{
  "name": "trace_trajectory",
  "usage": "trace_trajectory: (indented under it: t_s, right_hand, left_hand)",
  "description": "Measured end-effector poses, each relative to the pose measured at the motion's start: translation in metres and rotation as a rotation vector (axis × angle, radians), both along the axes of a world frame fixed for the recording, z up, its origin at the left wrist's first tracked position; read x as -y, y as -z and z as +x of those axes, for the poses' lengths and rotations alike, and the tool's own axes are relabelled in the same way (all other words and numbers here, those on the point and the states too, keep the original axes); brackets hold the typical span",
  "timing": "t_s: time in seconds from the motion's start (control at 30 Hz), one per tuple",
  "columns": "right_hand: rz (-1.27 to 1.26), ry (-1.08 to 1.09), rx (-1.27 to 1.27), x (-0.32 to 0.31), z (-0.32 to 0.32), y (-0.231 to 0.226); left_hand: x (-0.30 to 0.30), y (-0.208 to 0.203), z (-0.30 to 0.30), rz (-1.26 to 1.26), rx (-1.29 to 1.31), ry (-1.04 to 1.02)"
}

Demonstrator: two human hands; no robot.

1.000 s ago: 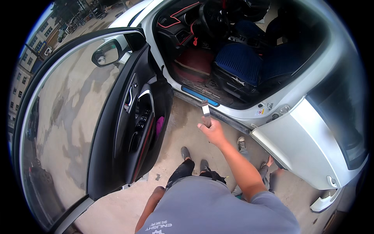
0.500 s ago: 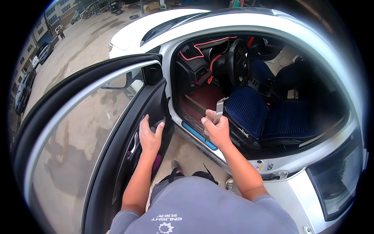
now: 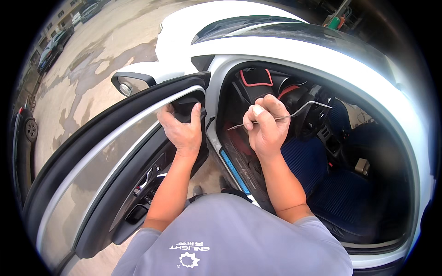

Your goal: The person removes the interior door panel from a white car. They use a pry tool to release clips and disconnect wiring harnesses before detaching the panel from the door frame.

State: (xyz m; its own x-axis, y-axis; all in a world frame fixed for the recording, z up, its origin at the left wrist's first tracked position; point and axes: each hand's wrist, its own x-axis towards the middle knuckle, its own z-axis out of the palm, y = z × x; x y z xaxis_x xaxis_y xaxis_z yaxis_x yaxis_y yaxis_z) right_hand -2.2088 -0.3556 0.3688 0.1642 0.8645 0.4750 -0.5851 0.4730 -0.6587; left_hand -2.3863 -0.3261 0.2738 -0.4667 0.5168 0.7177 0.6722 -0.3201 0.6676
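Observation:
My right hand (image 3: 268, 129) is closed round a flat metal pry bar (image 3: 301, 112), thin and silvery, with a bent, tapering end pointing right and its other tip sticking out on the left. It is held up in front of the driver's door opening. At the front upper corner of the opened car door (image 3: 99, 230), my left hand (image 3: 183, 131) lies by the black mirror-corner trim (image 3: 186, 104). Its thumb stands apart from the fingers, which bend toward the trim; whether they press on it I cannot tell.
The white car's side mirror (image 3: 133, 83) sticks out beyond the door. Inside are the steering wheel (image 3: 315, 112) and a blue ribbed seat cover (image 3: 297, 158). A blue sill plate (image 3: 234, 171) lies along the doorway. Dark cars are parked on the concrete at left.
The view has shifted toward the door's front corner. My left hand has risen from the door panel to the corner trim. My right hand has turned the pry bar from upright to nearly level.

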Motion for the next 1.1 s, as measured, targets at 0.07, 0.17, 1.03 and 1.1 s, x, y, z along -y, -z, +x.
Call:
trace_trajectory:
  t_s: [0.07,0.17,1.03,1.1]
  right_hand:
    - [0.041,-0.048,-0.031,-0.024,0.002,-0.006]
    - [0.105,-0.116,-0.108,-0.06,-0.003,-0.004]
    - [-0.199,-0.409,-0.157,-0.142,-0.091,0.021]
    - [-0.164,-0.441,-0.065,-0.147,-0.087,0.022]
  left_hand:
    - [-0.006,-0.004,0.007,0.014,0.069,-0.049]
    - [-0.013,-0.006,0.015,-0.029,0.112,-0.165]
    - [-0.027,-0.012,0.019,0.005,0.129,-0.195]
    - [-0.027,-0.013,0.019,0.012,0.127,-0.195]
